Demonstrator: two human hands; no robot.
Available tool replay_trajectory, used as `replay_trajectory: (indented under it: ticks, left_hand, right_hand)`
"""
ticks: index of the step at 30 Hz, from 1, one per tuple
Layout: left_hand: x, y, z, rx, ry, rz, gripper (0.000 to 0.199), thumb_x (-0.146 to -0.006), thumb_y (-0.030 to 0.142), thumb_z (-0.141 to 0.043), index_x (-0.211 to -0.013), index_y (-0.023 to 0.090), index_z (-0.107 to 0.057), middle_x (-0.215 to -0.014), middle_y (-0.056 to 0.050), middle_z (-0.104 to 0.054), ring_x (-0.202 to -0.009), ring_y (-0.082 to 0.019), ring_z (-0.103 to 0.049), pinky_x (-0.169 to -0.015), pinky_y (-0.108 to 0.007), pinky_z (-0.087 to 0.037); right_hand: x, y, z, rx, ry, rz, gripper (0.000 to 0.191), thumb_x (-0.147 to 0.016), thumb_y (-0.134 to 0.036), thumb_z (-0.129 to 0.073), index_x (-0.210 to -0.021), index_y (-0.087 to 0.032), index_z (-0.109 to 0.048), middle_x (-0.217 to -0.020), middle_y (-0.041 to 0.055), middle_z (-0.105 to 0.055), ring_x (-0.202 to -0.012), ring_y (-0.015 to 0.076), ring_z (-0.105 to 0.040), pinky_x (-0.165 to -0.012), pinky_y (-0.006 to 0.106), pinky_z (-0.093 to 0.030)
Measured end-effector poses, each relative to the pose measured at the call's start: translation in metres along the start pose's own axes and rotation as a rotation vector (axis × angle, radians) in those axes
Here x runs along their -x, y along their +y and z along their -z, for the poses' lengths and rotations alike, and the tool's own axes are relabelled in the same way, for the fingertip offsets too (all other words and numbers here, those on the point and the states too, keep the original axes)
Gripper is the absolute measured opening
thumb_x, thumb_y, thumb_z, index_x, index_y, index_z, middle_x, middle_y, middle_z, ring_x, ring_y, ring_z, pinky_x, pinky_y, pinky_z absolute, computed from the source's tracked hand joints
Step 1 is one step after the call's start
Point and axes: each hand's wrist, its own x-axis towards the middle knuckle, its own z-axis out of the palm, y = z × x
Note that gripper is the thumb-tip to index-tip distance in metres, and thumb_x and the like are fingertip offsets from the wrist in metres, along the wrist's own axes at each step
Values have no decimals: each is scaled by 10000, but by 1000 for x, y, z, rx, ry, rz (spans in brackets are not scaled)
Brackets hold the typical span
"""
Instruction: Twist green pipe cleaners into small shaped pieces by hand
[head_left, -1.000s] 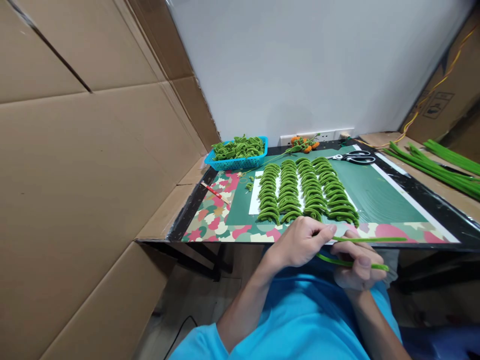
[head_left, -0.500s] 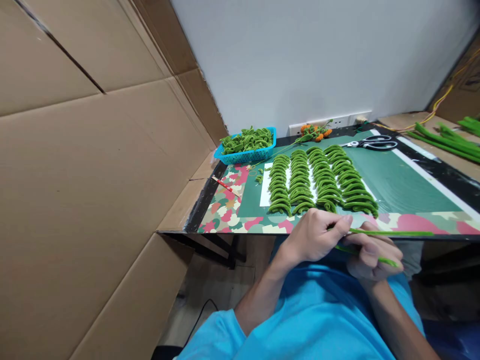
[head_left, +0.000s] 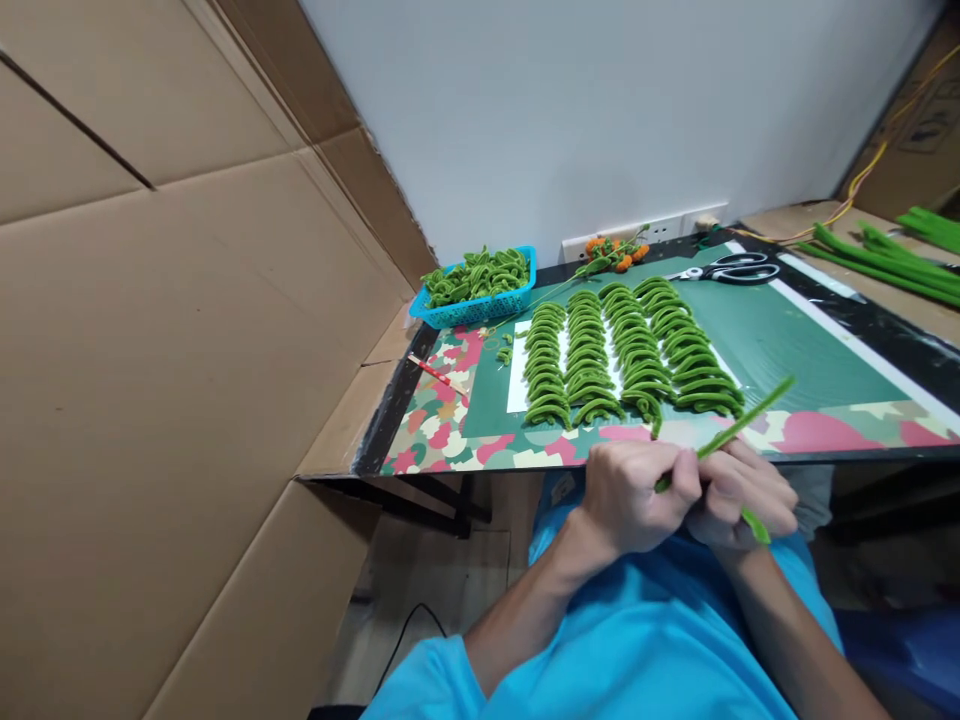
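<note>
"How are the hands set?"

"Left hand (head_left: 637, 495) closed, thumb pressed on the green chenille stem (head_left: 750, 416); right hand (head_left: 742, 500) just beside it, fingers curled round the stem, at the near edge of the bench (head_left: 373, 432)."

"Trick to shaping it?"

"I'd pinch close to the bend and ease it round, avoiding kinks. The curled pieces (head_left: 589, 368) show a handy curve."

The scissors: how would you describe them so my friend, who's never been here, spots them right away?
Find the big green mat on the desk. Near its back edge, right of the orange flowers, lie the scissors. Unlike the fuzzy green pieces nearby, they have black and white looped handles.
</note>
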Motion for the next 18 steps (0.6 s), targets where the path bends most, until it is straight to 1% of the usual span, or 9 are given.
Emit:
replay_trajectory:
  ticks: [1, 3, 5, 7, 9, 12, 14, 16, 18]
  left_hand:
    - [-2, 3, 3, 74, -23, 87, 517, -1067, 390, -476, -586, 211, -407, -540, 45, -378, -516, -100, -319, -565, -323, -227]
    - [-6, 7, 10, 220, -35, 270, 572, -1080, 496, -460, -593, 213, -361, -566, 48, -334, -545, -95, -305, -573, -322, -220]
    - [-11, 9, 16, 338, -56, 416, 620, -1072, 590, -465, -594, 212, -353, -584, 46, -320, -578, -96, -305, -584, -321, -221]
    - [-16, 11, 22, 411, -76, 478, 648, -1059, 641, -479, -592, 209, -358, -590, 47, -311, -597, -97, -298, -594, -321, -220]
    - [-20, 11, 28, 439, -78, 469, 657, -1054, 658, -489, -595, 207, -355, -593, 51, -299, -603, -95, -283, -600, -319, -213]
    - [-24, 10, 38, 452, -143, 411, 650, -1052, 658, -500, -611, 203, -353, -616, 53, -294, -616, -93, -274, -610, -315, -204]
    - [-26, 8, 43, 424, -232, 394, 647, -1054, 653, -490, -614, 201, -346, -628, 51, -291, -623, -94, -279, -618, -314, -202]
    - [-28, 7, 44, 349, -357, 373, 635, -1056, 633, -491, -617, 194, -360, -637, 48, -303, -633, -95, -305, -635, -312, -210]
    - [-29, 7, 44, 274, -450, 345, 611, -1062, 601, -482, -624, 186, -390, -642, 48, -318, -644, -96, -331, -653, -308, -222]
  right_hand:
    - [-6, -4, 0, -23, 32, 69, 321, -1021, -271, -503, -748, -230, -667, -650, 14, -628, -595, 171, -580, -598, 351, -454]
    - [-15, -12, -1, -35, -9, 105, 288, -1005, -158, -482, -797, -218, -671, -689, 5, -652, -624, 159, -603, -618, 334, -462]
    - [-20, -17, -1, -78, 7, 84, 303, -1005, -127, -463, -766, -209, -631, -651, -12, -605, -570, 136, -541, -582, 317, -420]
    - [-22, -20, -2, -71, 15, 73, 310, -1011, -124, -460, -759, -206, -622, -641, -19, -594, -562, 133, -543, -597, 317, -448]
    - [-21, -20, -3, -66, 31, 80, 311, -1013, -120, -464, -759, -203, -623, -639, -20, -600, -571, 139, -574, -615, 320, -482]
    - [-20, -19, -4, -85, 20, 76, 318, -1011, -108, -462, -744, -198, -608, -641, -20, -609, -552, 131, -563, -574, 304, -451]
    - [-20, -18, -3, -62, 13, 89, 327, -1015, -110, -451, -748, -198, -617, -631, -27, -603, -546, 128, -564, -578, 300, -458]
    - [-20, -17, -4, -32, 15, 116, 332, -1019, -118, -441, -763, -199, -636, -631, -28, -610, -551, 131, -580, -610, 308, -494]
    - [-20, -17, -4, -25, 27, 143, 332, -1018, -122, -436, -780, -198, -654, -648, -22, -635, -557, 136, -590, -633, 320, -517]
